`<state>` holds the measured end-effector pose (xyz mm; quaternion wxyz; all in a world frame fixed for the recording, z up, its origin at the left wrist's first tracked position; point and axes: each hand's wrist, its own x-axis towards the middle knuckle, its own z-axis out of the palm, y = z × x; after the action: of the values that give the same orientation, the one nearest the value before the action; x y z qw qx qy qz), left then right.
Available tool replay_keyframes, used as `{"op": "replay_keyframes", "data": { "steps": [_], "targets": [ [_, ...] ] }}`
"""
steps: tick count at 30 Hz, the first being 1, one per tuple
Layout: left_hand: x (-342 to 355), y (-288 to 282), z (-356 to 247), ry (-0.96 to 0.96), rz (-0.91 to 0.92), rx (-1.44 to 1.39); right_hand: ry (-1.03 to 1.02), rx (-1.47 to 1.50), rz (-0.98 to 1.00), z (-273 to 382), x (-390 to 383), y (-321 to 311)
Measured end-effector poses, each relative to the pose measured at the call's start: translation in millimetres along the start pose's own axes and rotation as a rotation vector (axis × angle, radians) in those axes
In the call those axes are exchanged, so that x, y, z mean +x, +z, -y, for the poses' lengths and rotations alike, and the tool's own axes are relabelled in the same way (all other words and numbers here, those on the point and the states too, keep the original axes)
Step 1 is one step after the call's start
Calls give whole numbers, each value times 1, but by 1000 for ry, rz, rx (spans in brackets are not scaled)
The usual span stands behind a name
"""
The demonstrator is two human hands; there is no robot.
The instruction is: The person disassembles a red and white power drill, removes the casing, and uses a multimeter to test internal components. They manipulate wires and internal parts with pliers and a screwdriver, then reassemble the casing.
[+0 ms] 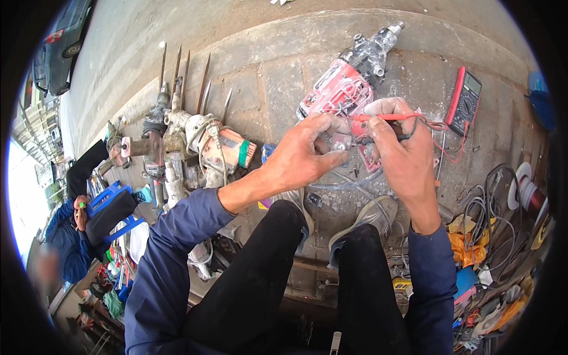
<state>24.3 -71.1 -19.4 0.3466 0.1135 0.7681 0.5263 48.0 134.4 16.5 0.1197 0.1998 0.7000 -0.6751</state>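
Note:
My left hand (307, 151) has curled fingers at a small red-and-grey part (342, 141), gripping it or something I cannot make out. My right hand (402, 154) is closed on a red test probe (383, 117) and a dark probe, close to the same part. A red-and-grey digital multimeter (462, 99) lies at the upper right with leads running to my hands. Above my hands lies a dusty demolition hammer (338, 89) with a red body and loose wires. A loose red piece (370, 158) lies beneath my fingers, with small bits on the paving.
Several hammers with chisels (198, 148) lie at left. A seated person (74, 248) is beside a blue stool (111, 204). A parked car (59, 50) stands top left. Coiled cables (490, 210), a spool (520, 192) and cluttered tools (491, 307) are at right. My shoes (370, 216) rest below my hands.

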Motion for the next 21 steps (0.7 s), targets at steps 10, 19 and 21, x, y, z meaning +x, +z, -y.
{"op": "replay_keyframes", "data": {
  "steps": [10, 19, 21],
  "targets": [
    [0, 0, -7, -104, 19, -73, -173, -97, -28, -14, 3, 8],
    [1, 2, -8, -91, -2, -83, -181, -182, -1, -16, 4, 8],
    [2, 7, -2, -2, -56, -15, -210, -245, 10, -12, 3, 7]
  ]
}}
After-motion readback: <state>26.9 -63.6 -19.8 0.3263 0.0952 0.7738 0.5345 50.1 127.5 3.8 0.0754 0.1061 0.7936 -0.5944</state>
